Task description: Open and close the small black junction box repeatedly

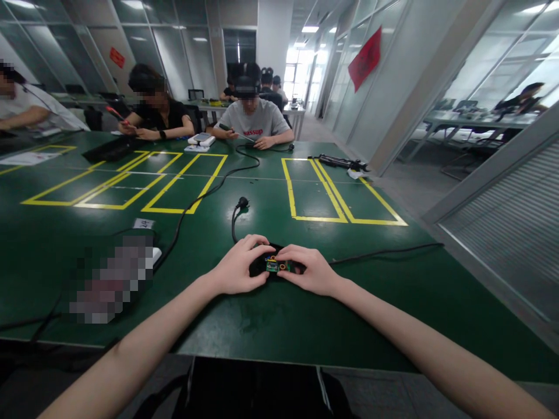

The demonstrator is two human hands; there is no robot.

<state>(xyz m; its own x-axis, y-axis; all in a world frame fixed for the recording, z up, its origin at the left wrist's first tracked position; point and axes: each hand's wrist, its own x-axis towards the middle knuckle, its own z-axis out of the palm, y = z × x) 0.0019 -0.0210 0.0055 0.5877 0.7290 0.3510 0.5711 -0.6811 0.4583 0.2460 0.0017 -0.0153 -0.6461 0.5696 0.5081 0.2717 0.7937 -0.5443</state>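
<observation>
In the head view, a small green circuit board (pixel 272 266) with copper-coloured coils sits in a black plastic casing (pixel 257 266), low in the middle of the table. My left hand (pixel 238 265) curls round the casing's left end, thumb near and fingers on the far side. From the right, my right hand (pixel 312 269) closes its thumb and index finger over the board's right part. Both hands hide much of the casing. A black cord with a plug (pixel 243 203) comes out behind my left hand, and a thin black cable (pixel 388 253) runs off to the right.
The green table (pixel 244 326) carries yellow tape outlines. A blurred-out object (pixel 113 279) lies at left beside a long black cable (pixel 177 230). Across the table sit several people, one holding a screwdriver (pixel 225 127). A black folded stand (pixel 340 162) lies at the far right.
</observation>
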